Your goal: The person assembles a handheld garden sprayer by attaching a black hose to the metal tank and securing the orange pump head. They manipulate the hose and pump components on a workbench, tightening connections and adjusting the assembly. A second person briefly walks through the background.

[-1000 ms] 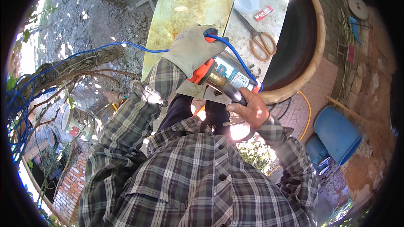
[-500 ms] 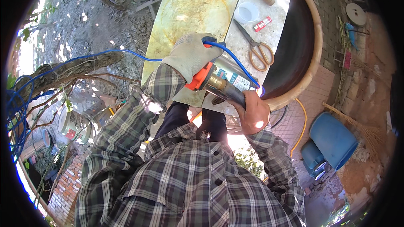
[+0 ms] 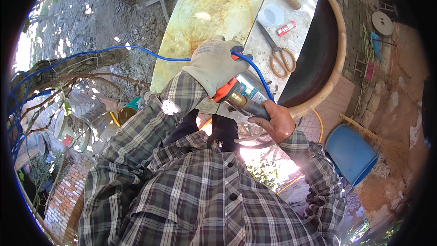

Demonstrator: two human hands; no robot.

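Sunny spots shine on the stained bench (image 3: 218,0) at the top middle of the frame. Scissors (image 3: 283,62) with tan handles and a little white cup (image 3: 271,15) sit on it. Near the middle, the left hand (image 3: 215,64), in a pale glove, is wrapped around an orange tool (image 3: 224,90). The bare right hand (image 3: 278,124), a bit lower and to the right, is curled around a dark tube (image 3: 254,107). The orange part pokes out below the glove, and the tube lies between both hands. From the left edge, a blue cord (image 3: 136,47) runs to the glove.
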